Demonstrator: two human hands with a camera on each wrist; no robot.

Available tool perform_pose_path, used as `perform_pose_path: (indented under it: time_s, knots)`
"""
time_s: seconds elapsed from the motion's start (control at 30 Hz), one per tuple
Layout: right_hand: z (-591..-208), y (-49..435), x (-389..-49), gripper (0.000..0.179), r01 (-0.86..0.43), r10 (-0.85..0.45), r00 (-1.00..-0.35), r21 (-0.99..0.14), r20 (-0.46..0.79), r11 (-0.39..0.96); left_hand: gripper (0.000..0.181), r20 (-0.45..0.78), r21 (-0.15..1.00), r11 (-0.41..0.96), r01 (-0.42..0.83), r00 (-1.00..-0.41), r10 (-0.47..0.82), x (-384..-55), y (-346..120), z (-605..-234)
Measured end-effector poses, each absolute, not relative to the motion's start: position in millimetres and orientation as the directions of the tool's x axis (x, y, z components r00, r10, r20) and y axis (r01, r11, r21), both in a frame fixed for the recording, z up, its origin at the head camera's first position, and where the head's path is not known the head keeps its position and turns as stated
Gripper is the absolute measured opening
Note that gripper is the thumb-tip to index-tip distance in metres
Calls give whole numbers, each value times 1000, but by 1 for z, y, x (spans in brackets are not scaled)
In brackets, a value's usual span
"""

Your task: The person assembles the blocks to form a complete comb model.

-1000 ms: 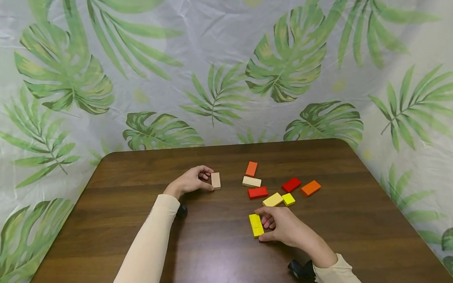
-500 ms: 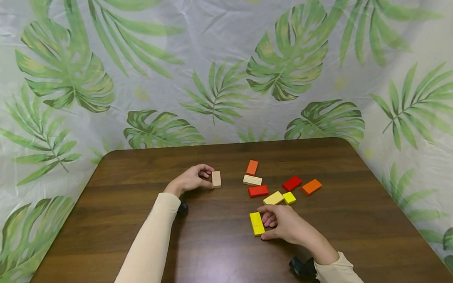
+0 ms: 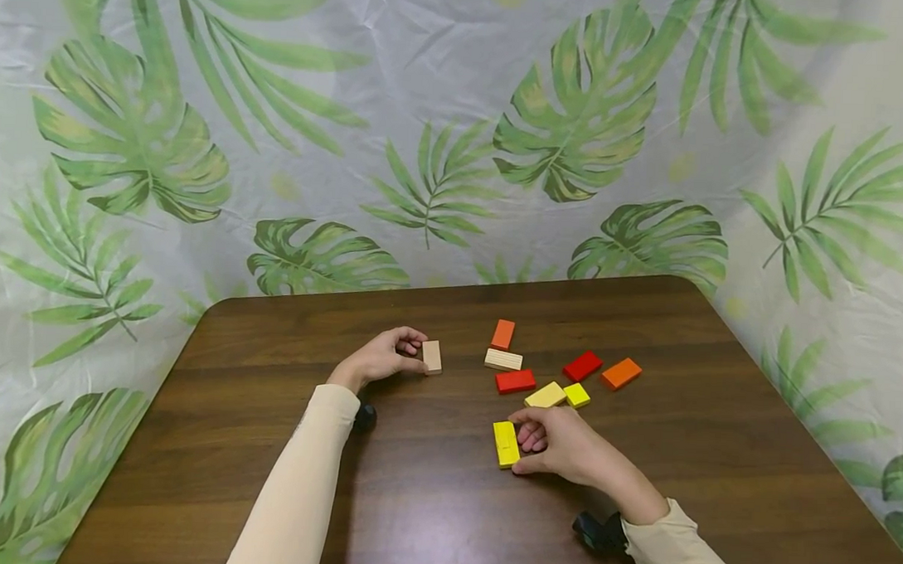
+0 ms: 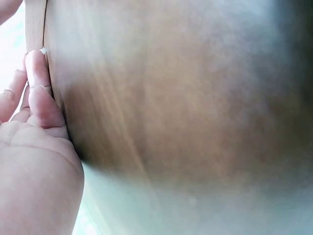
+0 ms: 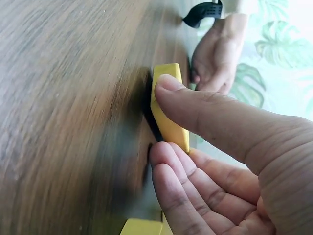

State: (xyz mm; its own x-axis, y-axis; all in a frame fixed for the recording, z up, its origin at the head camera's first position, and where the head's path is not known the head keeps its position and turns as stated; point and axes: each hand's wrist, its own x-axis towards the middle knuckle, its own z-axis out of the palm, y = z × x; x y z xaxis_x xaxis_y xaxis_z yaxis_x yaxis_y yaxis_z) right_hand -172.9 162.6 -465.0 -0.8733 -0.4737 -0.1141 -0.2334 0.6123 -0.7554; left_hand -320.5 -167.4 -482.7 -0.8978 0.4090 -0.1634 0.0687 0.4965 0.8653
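Note:
On the left half of the table my left hand [image 3: 383, 358] holds a plain pinkish wooden block [image 3: 433, 358], thumb at its near end and a finger at its far end. That block lies flat. Nearer to me, my right hand [image 3: 561, 442] pinches a yellow block [image 3: 506, 445] by its two ends. In the right wrist view the thumb presses on the yellow block [image 5: 168, 110], whose edge stands slightly off the wood with a dark shadow below. The left wrist view shows the left palm [image 4: 39, 161] and only part of the pinkish block [image 4: 35, 24].
Beyond the right hand lie a pale yellow block [image 3: 545, 396], a small yellow block [image 3: 577, 395], two red blocks [image 3: 515, 381], two orange blocks [image 3: 622, 373] and a striped wooden block [image 3: 503, 359]. A leaf-patterned cloth [image 3: 456, 149] hangs behind the brown table [image 3: 280, 475].
My right hand has shifted the yellow block slightly to the left. The left hand and the other blocks stay as they were.

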Motion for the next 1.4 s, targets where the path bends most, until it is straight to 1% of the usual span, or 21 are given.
perform_pose_path:
  time_s: [0.17, 0.33, 0.77, 1.03, 1.27, 1.4]
  knots:
    - [-464, 152, -176, 61, -252, -485, -868, -749, -105, 613, 55, -163, 864, 498, 70, -898, 409, -321, -168, -484]
    - [-466, 141, -181, 62, -297, -491, -869, -730, -60, 616, 56, -160, 866, 494, 73, -896, 414, -321, -168, -485]
    - [-463, 109, -199, 62, -286, -476, -878, -749, -44, 597, 55, -162, 863, 499, 75, -895, 415, -320, -167, -482]
    - [-462, 92, -212, 60, -286, -458, -888, -723, -48, 629, 55, -163, 865, 496, 75, -893, 420, -319, -167, -482]
    - [-462, 83, -224, 60, -313, -472, -882, -731, -14, 607, 55, -164, 867, 494, 71, -895, 416, -316, -167, -480]
    - [-462, 78, -229, 60, -310, -459, -888, -715, -17, 626, 55, -161, 867, 492, 75, -893, 420, -317, -167, -480]
